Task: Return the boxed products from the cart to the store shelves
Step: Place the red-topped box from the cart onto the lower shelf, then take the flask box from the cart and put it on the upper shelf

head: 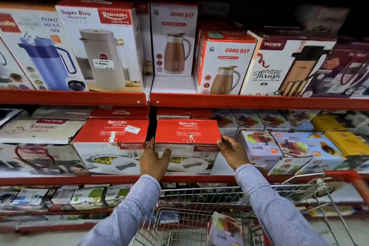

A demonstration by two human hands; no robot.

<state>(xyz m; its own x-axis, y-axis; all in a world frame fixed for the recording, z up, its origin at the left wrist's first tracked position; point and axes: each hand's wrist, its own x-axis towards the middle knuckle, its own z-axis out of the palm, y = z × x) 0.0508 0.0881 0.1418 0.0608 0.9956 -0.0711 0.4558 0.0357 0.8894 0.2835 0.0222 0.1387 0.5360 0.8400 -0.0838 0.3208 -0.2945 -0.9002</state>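
A red-topped Rishabh Sigma Marbella box (187,133) sits on the middle red shelf (60,180), beside an identical box (111,136) to its left. My left hand (152,158) presses on the box's front left corner, fingers spread over its face. Gripping its right edge is my right hand (232,151). Below, the wire cart (199,205) holds a white Juicer box (223,229) near its bottom.
Juicer boxes (259,148) stand right of the held box. The upper shelf (239,102) carries flask and jug boxes, among them a Good Day box (223,62). The cart's red handle (351,179) is at the right. A lower shelf holds small packs.
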